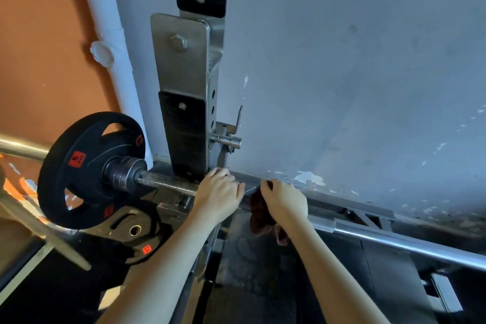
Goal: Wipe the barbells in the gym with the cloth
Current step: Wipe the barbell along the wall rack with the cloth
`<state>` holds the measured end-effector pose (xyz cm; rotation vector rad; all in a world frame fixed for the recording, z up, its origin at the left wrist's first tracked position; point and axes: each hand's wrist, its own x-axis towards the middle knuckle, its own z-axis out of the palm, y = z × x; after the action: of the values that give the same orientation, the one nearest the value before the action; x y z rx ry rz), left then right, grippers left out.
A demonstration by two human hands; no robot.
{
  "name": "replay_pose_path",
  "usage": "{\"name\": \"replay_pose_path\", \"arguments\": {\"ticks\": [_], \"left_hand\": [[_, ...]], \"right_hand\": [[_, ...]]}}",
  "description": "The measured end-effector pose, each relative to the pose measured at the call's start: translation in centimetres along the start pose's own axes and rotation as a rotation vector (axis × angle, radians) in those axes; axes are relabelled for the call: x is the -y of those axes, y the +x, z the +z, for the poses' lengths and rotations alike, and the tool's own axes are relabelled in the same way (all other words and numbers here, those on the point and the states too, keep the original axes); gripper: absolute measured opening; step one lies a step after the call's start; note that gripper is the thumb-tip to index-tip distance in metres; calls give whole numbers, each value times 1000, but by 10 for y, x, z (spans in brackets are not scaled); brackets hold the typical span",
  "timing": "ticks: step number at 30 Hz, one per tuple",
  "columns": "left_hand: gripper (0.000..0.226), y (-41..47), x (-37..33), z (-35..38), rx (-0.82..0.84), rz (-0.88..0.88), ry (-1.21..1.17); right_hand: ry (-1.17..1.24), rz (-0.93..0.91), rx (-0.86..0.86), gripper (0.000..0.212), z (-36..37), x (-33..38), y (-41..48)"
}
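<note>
Grey wall [342, 60] behind barbell [168, 183], cloth [259, 216] in right hand [285, 201]

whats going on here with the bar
A person is cleaning a long steel barbell resting at a grey metal rack upright. The left hand grips the bar next to the upright, while the right hand holds a dark red cloth on the bar beside it. A black round weight plate sits on the bar's left end.

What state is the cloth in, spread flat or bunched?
Bunched. The dark red cloth is crumpled under the right hand against the bar, with loose folds hanging below the hand.
</note>
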<state>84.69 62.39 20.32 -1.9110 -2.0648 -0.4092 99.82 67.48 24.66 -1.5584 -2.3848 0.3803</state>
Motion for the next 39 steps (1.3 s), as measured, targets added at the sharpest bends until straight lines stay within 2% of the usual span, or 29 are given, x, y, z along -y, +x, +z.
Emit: {"name": "replay_pose_path", "arguments": {"ticks": [2,3,4,6,8,9,10,13,14,15,16,18,20,21,24,27,30,31,32,35,37,39], "left_hand": [[59,0,-1,-1,3,-3,-5],[60,1,-1,-2,11,-7,-14],[62,2,-2,-2,29,-10,-22],[66,4,-2,-1,46,-15,-30],[67,4,-2,-1,33,-14,-40],[67,4,-1,0,22,-11,-39],[66,4,-1,1,11,-2,-33],[62,2,0,2,-16,32,-12],[61,2,-1,2,-23,40,-14],[60,3,-1,3,-34,39,-18],[60,3,-1,4,-48,33,-23],[60,2,0,6,-49,19,-34],[61,2,2,7,-42,17,-36],[61,2,2,9,-47,24,-43],[59,-2,4,12,-74,50,-44],[58,-4,4,14,-99,70,-39],[56,-7,4,13,-132,72,-32],[56,-8,3,12,-130,65,-35],[56,-8,2,10,-111,56,-40],[58,-10,1,5,-19,68,-24],[58,-12,3,4,-31,84,-28],[57,-15,5,3,-84,83,-33]], "right_hand": [[90,69,41,35,-1,-1,-1],[9,28,-23,35,2,-5,-10],[-90,-61,-145,35,10,-10,-21],[-192,-269,-276,36,27,-20,-45],[-199,-352,-305,36,28,-25,-44],[-185,-324,-299,35,22,-22,-35],[-156,-243,-270,34,13,-16,-26],[89,101,99,35,-7,-15,13],[147,144,179,37,-8,-18,20],[151,157,179,38,-9,-16,18],[83,123,135,37,-8,-13,7],[-135,-92,-122,36,5,-20,-29],[-237,-314,-274,40,19,-36,-61],[-239,-368,-304,41,21,-47,-62],[-222,-359,-360,39,20,-58,-58],[-126,-226,-413,34,18,-58,-59],[-16,-22,-519,9,23,-37,-54],[4,-12,-539,6,27,-22,-49],[0,-63,-545,5,33,-7,-45],[-50,-296,-515,23,46,14,-41],[-74,-318,-467,27,39,-1,-44],[-122,-247,-499,29,25,-33,-53]]}}
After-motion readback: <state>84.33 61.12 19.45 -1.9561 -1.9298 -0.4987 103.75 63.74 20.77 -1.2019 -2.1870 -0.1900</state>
